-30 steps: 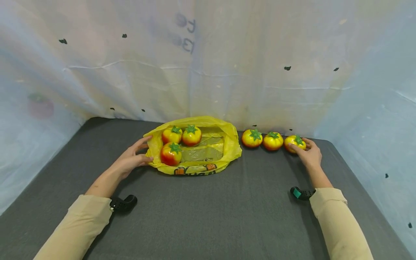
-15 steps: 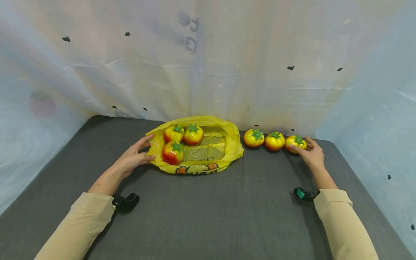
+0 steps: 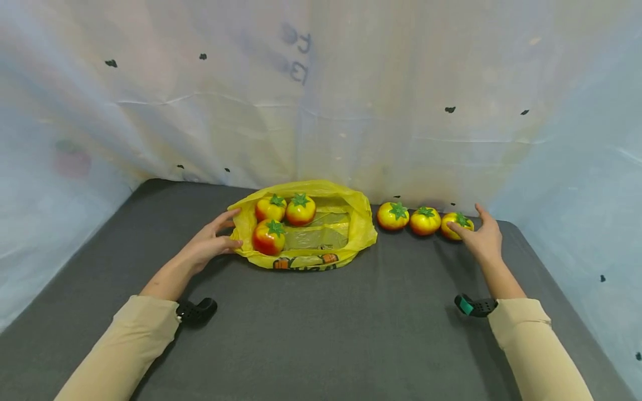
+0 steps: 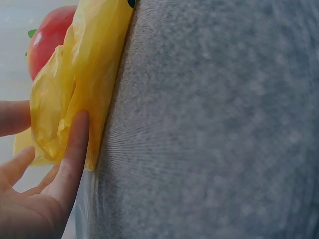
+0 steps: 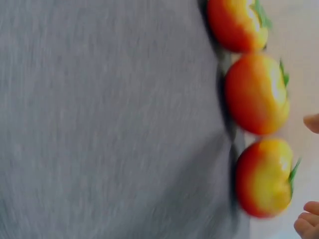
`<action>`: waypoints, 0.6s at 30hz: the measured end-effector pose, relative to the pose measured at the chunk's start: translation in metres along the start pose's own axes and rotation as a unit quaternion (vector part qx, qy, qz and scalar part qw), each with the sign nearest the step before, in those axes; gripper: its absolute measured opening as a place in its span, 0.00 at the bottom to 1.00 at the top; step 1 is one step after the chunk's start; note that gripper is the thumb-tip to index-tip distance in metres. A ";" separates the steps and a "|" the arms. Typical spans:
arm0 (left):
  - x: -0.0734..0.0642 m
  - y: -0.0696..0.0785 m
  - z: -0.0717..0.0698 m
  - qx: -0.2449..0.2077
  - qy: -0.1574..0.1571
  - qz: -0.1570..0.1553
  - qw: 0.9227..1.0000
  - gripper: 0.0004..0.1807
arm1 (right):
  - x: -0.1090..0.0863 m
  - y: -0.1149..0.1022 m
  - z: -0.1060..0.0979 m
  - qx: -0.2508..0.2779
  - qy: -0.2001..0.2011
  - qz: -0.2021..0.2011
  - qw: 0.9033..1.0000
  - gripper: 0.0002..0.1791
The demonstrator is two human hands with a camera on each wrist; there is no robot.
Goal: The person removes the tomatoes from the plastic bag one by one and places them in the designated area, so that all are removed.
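A yellow plastic bag (image 3: 362, 223) lies on its base with its mouth spread, holding three red-yellow tomatoes (image 3: 268, 236). My left hand (image 3: 208, 243) touches the bag's left end, its fingers extended and spread; in the left wrist view a straight finger (image 4: 76, 149) lies along the yellow plastic. Right of the bag, three more tomatoes stand in a row: the nearest one (image 3: 393, 216), a middle one (image 3: 424, 221) and the rightmost one (image 3: 453, 227). Around the rightmost tomato my right hand (image 3: 484, 238) is spread, holding nothing; fingertips show apart from it in the right wrist view.
The dark grey table (image 3: 321, 334) runs back to a pale hanging sheet (image 3: 351, 111), close behind the bag and the tomato row. More sheeting (image 3: 602, 234) borders the table on the right, and on the left as well.
My right hand has let go of the rightmost tomato, its fingers spreading away from it. That tomato still stands at the row's end. My left hand stays at the bag.
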State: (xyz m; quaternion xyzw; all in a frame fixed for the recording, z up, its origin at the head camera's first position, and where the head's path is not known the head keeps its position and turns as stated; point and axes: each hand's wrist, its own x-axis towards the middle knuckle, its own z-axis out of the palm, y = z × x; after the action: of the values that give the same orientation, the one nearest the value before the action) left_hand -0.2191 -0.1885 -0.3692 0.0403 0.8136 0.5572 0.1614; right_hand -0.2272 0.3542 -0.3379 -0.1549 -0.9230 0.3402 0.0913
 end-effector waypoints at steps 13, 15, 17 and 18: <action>0.001 -0.001 0.001 0.000 0.004 -0.008 1.000 0.45 | -0.017 -0.050 0.030 0.122 0.036 -0.112 0.986 0.39; 0.001 -0.001 0.001 -0.002 0.003 -0.009 1.000 0.45 | -0.018 -0.055 0.036 0.141 0.027 -0.124 0.982 0.38; 0.000 -0.001 0.001 -0.003 0.002 -0.010 1.000 0.45 | -0.018 -0.060 0.042 0.154 0.021 -0.130 0.979 0.37; 0.000 -0.001 0.001 -0.004 0.002 -0.011 1.000 0.45 | -0.019 -0.063 0.044 0.159 0.020 -0.133 0.978 0.37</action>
State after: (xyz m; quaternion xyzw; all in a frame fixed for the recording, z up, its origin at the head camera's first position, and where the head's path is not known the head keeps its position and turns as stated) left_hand -0.2189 -0.1880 -0.3701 0.0298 0.8118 0.5591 0.1659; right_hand -0.2356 0.2760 -0.3314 -0.0210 -0.8674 0.4644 0.1776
